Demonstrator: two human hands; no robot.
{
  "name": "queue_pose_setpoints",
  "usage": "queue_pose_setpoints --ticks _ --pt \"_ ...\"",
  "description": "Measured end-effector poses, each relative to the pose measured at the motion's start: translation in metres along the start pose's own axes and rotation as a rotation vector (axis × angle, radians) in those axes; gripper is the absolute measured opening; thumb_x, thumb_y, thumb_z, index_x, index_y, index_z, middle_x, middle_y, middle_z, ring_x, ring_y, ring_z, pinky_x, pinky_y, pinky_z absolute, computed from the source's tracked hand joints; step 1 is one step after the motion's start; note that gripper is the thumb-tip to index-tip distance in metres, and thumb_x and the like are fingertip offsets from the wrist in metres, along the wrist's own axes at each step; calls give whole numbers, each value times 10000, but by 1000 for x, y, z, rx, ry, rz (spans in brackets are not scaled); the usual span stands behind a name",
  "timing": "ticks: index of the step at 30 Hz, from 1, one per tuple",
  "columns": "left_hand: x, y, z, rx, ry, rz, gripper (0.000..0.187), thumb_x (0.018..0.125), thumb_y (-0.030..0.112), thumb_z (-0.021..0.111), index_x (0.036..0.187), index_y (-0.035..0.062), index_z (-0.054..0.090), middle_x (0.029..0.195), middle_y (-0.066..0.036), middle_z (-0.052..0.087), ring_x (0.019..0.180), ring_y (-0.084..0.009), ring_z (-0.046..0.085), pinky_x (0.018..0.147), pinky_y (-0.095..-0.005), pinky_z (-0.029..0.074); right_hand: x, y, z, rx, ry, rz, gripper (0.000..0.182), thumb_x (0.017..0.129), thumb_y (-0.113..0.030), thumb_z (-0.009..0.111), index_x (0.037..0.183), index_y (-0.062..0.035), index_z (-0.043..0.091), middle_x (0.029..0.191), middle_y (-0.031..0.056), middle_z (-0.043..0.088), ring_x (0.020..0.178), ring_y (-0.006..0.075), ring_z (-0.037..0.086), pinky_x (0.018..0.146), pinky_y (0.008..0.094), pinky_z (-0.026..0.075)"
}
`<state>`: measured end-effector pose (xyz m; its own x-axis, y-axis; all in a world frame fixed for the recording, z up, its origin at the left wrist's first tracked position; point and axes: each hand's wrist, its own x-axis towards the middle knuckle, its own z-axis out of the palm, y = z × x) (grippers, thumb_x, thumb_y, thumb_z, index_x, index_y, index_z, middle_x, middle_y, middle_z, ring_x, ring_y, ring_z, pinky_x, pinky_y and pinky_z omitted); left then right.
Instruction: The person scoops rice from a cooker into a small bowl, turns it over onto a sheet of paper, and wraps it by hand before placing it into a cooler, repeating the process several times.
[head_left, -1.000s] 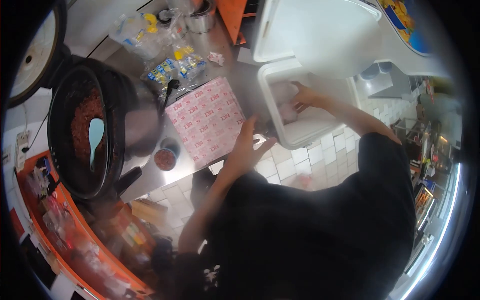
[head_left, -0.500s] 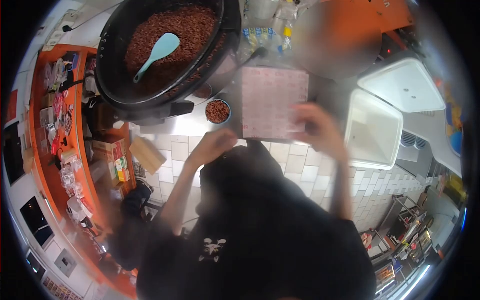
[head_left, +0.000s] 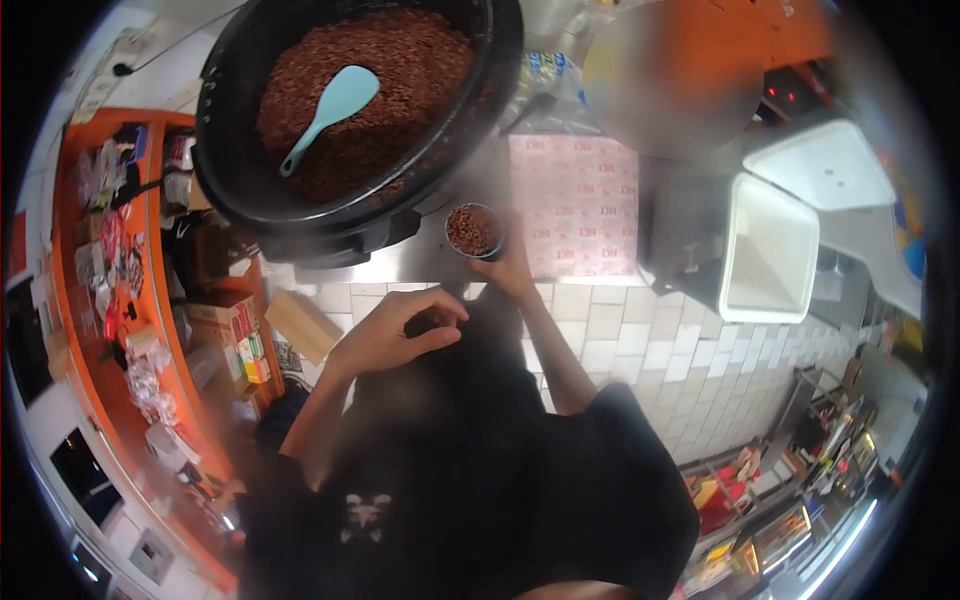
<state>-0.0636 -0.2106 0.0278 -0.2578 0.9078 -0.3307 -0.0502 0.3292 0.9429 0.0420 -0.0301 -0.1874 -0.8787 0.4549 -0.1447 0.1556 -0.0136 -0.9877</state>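
Observation:
My right hand [head_left: 510, 265] is wrapped round a small cup [head_left: 473, 231] full of reddish-brown grains, at the front of the metal counter. Lower down and to the left, my left hand [head_left: 398, 330] hovers in front of my body. Its fingers are curved, the thumb stands apart from them, and nothing shows in it. A square of pink printed paper [head_left: 575, 200] lies flat just right of the cup. Behind the cup is a large black pot [head_left: 215, 150] holding more of the same grains [head_left: 410, 60]. On those grains rests a light-blue rice paddle [head_left: 345, 95].
Two white plastic pieces, a tub [head_left: 770, 250] and a lid-like tray [head_left: 825, 165], are at the right. Clear packaging [head_left: 545, 75] sits behind the paper. Orange shelves [head_left: 150, 290] stand at the left, with a cardboard box [head_left: 303, 327] near the floor.
My right hand has left the paper and moved left to take hold of the cup. My left hand has drawn back from the counter edge toward my body. The view has shifted slightly.

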Motion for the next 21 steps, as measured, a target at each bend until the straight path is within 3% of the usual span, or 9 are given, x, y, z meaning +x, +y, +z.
queue_pose_setpoints --ticks 4,8,9,11,13,14,16,18,21 --pt "30 -10 6 37 -168 -8 206 934 188 687 1067 32 667 903 -55 680 864 -148 640 839 -318 495 -26 -37 -40 537 57 15 1074 619 -40 890 1496 -78 272 1383 111 478 1290 244 510 1102 397 419" --pt "86 -50 23 71 -206 84 199 948 200 676 1030 19 672 866 -70 683 848 -166 650 830 -318 496 -43 -50 -88 1006 152 -99 1194 609 -71 893 1570 -100 185 1459 173 468 1333 324 495 1125 449 408" --pt "104 -67 28 138 -207 67 227 945 218 679 1063 24 660 954 -90 680 924 -192 646 863 -349 490 -42 -49 -99 883 172 -172 1089 674 -223 879 1556 -66 260 1482 158 465 1362 324 464 1165 500 332" --pt "138 -99 43 211 -197 65 258 943 236 681 1095 30 648 1043 -110 676 1000 -218 642 897 -380 483 -33 -33 -122 960 180 -266 980 716 -323 862 1523 -92 355 1491 114 466 1385 301 429 1143 496 340" --pt "166 -128 62 752 124 313 506 887 343 730 1280 62 577 1342 -179 559 1256 -338 528 1032 -471 410 -19 -18 -143 1061 202 -321 831 776 -501 786 1452 -137 466 1448 71 506 1357 273 435 1060 495 387" --pt "178 -135 65 749 137 319 506 887 343 730 1280 62 577 1342 -179 559 1256 -338 528 1032 -471 410 -13 -28 -146 1054 189 -324 831 776 -501 786 1452 -137 466 1448 71 506 1357 273 435 1060 495 387" --pt "196 -141 72 827 318 281 842 795 438 783 1467 86 419 1565 -216 309 1437 -437 297 1129 -559 287 -2 -57 -147 1404 277 -232 691 804 -544 735 1336 -143 552 1318 72 576 1198 313 543 918 481 470" --pt "206 -145 71 947 263 206 954 750 479 800 1502 82 368 1589 -225 259 1462 -452 232 1147 -580 252 4 -50 -158 1366 328 -167 695 825 -608 663 1341 -157 547 1293 71 590 1160 308 561 887 487 482" --pt "208 -147 58 1087 155 131 1116 677 543 824 1543 73 302 1624 -219 181 1501 -445 138 1169 -615 200 15 -42 -170 1090 333 -129 649 849 -488 693 1348 -111 517 1247 87 608 1123 288 581 887 443 491"
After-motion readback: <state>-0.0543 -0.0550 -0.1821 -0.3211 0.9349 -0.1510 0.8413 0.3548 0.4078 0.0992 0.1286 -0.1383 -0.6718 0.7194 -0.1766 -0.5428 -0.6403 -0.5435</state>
